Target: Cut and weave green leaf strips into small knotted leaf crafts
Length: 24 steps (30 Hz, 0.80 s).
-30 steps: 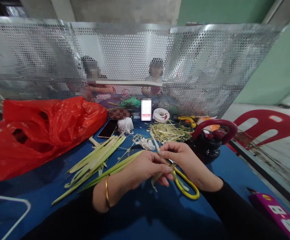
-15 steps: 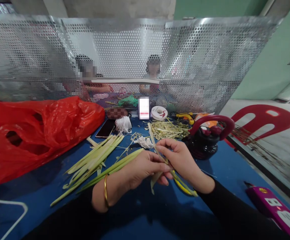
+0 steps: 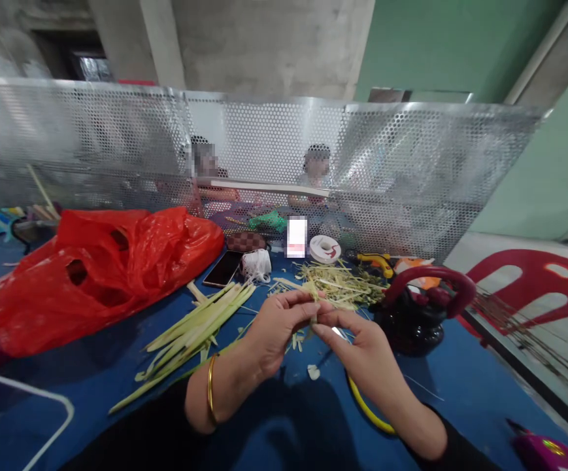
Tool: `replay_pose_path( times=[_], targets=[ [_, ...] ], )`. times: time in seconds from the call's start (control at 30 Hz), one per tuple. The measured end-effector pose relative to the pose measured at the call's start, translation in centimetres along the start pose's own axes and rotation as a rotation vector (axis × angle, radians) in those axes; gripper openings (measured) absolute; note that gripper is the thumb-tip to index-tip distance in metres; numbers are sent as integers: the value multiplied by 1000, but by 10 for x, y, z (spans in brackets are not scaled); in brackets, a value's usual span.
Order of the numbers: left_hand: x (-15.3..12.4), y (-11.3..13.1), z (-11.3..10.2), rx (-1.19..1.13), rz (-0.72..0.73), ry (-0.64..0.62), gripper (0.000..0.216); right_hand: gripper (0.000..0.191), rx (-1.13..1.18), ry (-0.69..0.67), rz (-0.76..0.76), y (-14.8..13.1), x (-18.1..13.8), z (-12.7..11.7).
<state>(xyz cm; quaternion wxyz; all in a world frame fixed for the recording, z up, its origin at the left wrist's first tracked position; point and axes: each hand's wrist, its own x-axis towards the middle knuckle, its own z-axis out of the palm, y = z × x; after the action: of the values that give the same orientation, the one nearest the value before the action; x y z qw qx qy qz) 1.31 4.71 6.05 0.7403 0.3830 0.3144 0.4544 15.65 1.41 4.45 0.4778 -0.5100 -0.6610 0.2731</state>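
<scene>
My left hand (image 3: 276, 327), with a gold bangle on the wrist, pinches the top of a short pale-green leaf strip (image 3: 312, 302) above the blue table (image 3: 92, 386). My right hand (image 3: 362, 356) is closed too, its fingertips meeting the same strip from the right; something shiny shows at the fingers. Yellow-handled scissors (image 3: 365, 409) lie under my right wrist, mostly hidden. A bundle of long green leaf strips (image 3: 193, 333) lies on the table left of my hands. Small cut scraps (image 3: 313, 371) lie below them.
A red plastic bag (image 3: 102, 271) fills the left. A phone (image 3: 222, 268), a white thread ball (image 3: 257, 265), a tape roll (image 3: 325, 248), a pile of leaf trimmings (image 3: 337, 281) and a dark basket with a red handle (image 3: 421, 311) stand behind. Two people sit beyond the perforated metal screen (image 3: 411, 176).
Both hands have risen and come closer together. The long strip that stuck up is now a short piece between my fingertips. The camera has tilted up.
</scene>
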Motion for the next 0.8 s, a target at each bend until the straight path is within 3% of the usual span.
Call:
replay_pose_path(
  times=[0.2,0.33,0.57,0.8],
  targets=[
    [-1,-6,1,73,62,-22,13,14,212,61,72,8,-4,12],
    [0,-5,0,109,90,-14,10,13,267,28,49,9,-6,11],
    [-1,-1,-1,134,95,5,8,26,211,-25,-10,5,-8,8],
    [-2,4,-1,114,91,43,12,25,169,-92,-94,3,-9,5]
  ],
)
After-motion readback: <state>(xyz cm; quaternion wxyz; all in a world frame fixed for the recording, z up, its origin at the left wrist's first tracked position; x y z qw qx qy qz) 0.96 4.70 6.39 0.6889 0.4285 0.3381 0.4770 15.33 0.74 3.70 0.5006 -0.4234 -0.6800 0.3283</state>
